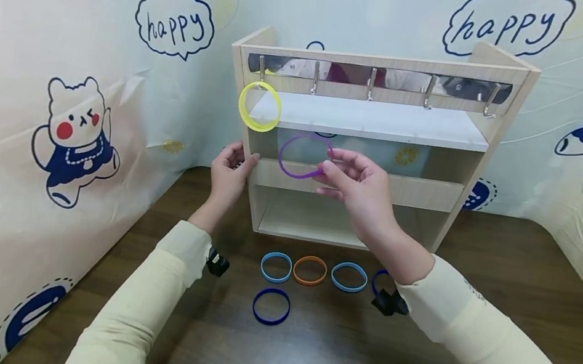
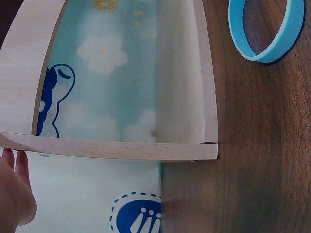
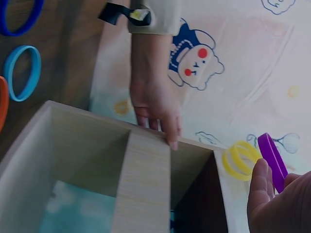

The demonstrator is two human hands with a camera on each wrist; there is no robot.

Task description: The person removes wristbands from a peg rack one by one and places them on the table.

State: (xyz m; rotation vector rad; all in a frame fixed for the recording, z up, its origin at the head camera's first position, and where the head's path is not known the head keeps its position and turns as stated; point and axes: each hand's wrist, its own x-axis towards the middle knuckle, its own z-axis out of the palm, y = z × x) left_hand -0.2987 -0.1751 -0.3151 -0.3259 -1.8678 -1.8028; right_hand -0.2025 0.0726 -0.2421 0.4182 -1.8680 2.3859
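Observation:
My right hand [image 1: 355, 185] pinches a purple wristband [image 1: 298, 175] between thumb and fingers, in front of the wooden shelf's [image 1: 294, 120] opening. In the right wrist view the purple wristband [image 3: 273, 162] stands edge-on at the fingertips. A yellow wristband [image 1: 245, 114] hangs from the leftmost hook [image 1: 262, 67], up and left of the purple one. My left hand [image 1: 229, 176] holds the shelf's left side panel, its thumb at the front edge and its fingers along the outer side. The left wrist view shows only part of this left hand [image 2: 17, 194], against the panel.
Several metal hooks line the shelf's top rail, among them a middle hook [image 1: 371, 84]. On the brown table [image 1: 322, 360], before the shelf, lie light blue [image 1: 275, 279], orange [image 1: 308, 282] and dark blue wristbands [image 1: 269, 322]. My right wrist partly covers another blue wristband [image 1: 375, 281].

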